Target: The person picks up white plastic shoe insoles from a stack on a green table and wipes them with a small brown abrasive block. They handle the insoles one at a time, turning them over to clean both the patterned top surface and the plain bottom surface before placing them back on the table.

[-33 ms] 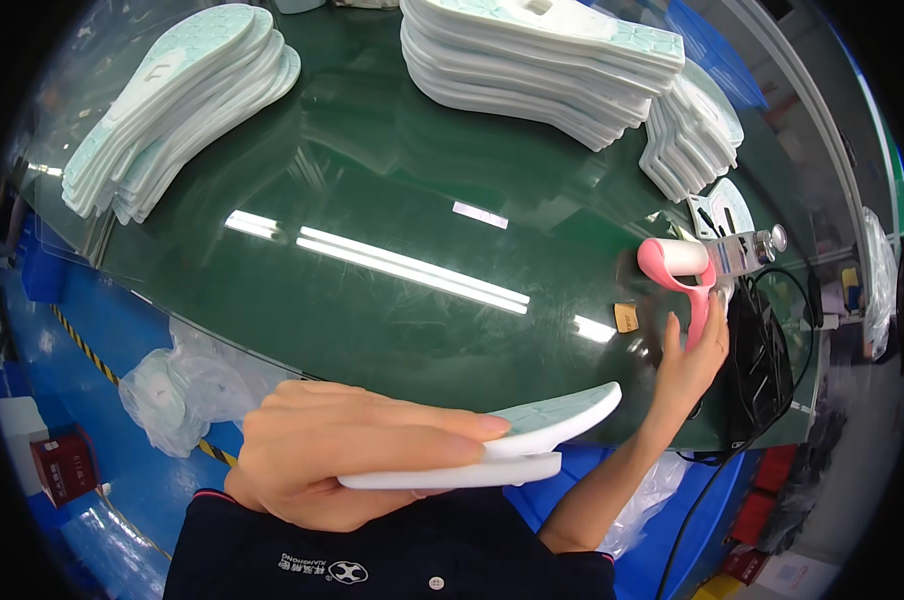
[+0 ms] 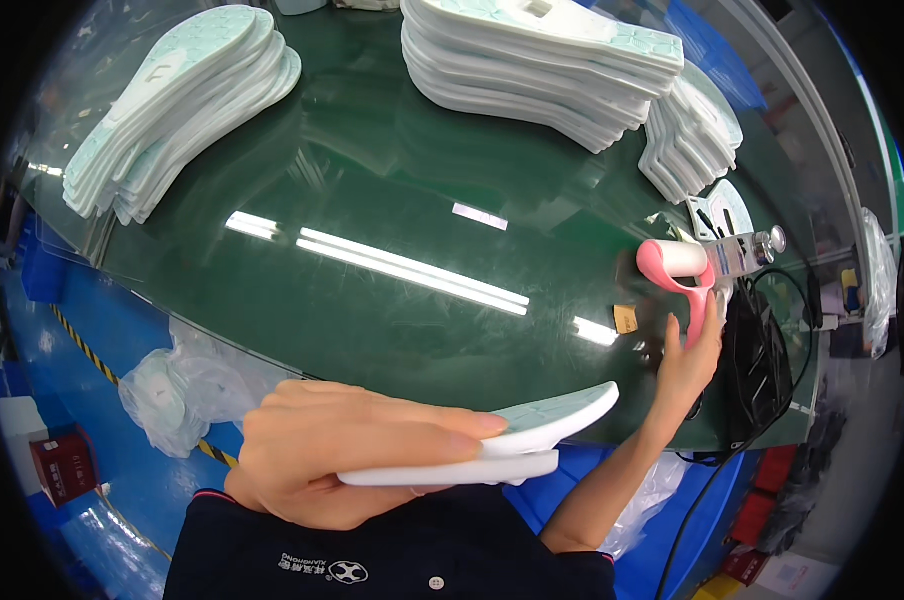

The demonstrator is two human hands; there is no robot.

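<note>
In my left hand (image 2: 342,450) a pair of white foam soles (image 2: 562,415) with a pale mint patterned face is pinched edge-on, the fingers across the top and the thumb mostly hidden. A pink lint roller (image 2: 694,300) with a white roll lies at the right of the green table. My right hand (image 2: 690,355) is at its handle, thumb and fingers apart on either side of it; whether the fingertips touch it I cannot tell. A clear pump bottle (image 2: 742,255) stands just behind the roller.
Stacks of similar soles stand at the far left (image 2: 172,115), far middle (image 2: 532,75) and far right (image 2: 687,135). A small tan square (image 2: 625,319) lies on the green table (image 2: 402,190). A black bag (image 2: 757,370) with cables lies at the right edge.
My right hand has shifted very slightly to the left at the roller's handle. The soles in my left hand have barely moved.
</note>
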